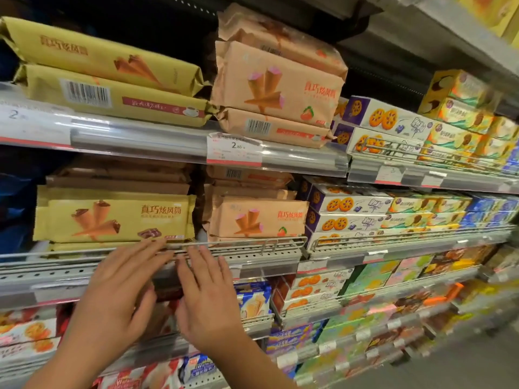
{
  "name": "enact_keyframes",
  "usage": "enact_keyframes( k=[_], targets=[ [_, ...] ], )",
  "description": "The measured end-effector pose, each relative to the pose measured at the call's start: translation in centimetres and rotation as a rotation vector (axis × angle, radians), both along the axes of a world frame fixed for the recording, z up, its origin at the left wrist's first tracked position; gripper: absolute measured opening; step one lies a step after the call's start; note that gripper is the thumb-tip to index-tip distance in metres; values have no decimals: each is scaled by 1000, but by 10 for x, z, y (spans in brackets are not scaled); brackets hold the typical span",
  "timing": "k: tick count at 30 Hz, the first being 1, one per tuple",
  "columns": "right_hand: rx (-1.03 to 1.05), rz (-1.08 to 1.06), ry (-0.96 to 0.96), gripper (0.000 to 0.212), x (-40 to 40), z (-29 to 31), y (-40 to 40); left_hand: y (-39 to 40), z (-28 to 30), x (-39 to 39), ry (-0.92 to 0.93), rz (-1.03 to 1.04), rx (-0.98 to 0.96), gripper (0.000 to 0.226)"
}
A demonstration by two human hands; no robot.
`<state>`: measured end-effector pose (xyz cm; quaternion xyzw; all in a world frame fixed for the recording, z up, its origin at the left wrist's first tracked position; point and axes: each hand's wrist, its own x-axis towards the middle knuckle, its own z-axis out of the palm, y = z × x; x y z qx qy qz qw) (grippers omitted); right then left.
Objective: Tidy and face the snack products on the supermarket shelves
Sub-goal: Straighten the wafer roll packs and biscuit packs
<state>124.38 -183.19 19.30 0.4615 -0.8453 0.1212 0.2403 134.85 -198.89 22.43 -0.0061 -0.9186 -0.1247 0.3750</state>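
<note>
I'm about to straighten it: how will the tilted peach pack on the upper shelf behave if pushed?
The peach pack leans on a stack, so it may slide or topple. Its crinkled wrapper suggests it's light and flexes; the cones pictured are probably fragile.

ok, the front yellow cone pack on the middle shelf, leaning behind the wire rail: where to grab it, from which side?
Take the yellow cone pack by its two short ends, coming from the front and over the wire rail. It stands on its long edge facing out, the rail covers its bottom edge, and the peach pack crowds its right end. Both the left hand and right hand are open, just below.
</note>
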Motion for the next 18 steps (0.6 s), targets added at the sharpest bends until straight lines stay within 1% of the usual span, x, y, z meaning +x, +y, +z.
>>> enact_keyframes(
  k=[3, 5, 9, 11, 12, 15, 18],
  targets=[
    [-52, -26, -3, 74, 1, -5, -5, -18, -6, 39, 84, 167, 42, 55],
    [-108, -46, 3, 70, -1, -6, -7, -41, -14, 63, 104, 290, 97, 60],
    [-152, -105, -50, 70, 8, -8, -16, -108, -52, 107, 34, 548, 251, 72],
    [-153, -145, -72, 70, 17, -9, -20, -134, -65, 128, -9, 632, 316, 79],
    [-161, -165, -82, 69, 21, -9, -22, -143, -65, 136, -14, 649, 310, 81],
    [-204, -228, -108, 66, 34, -3, -32, -156, -52, 151, -45, 731, 159, 80],
    [-277, -263, -115, 66, 53, -1, -51, -165, -47, 160, -183, 745, 107, 84]
  ],
)
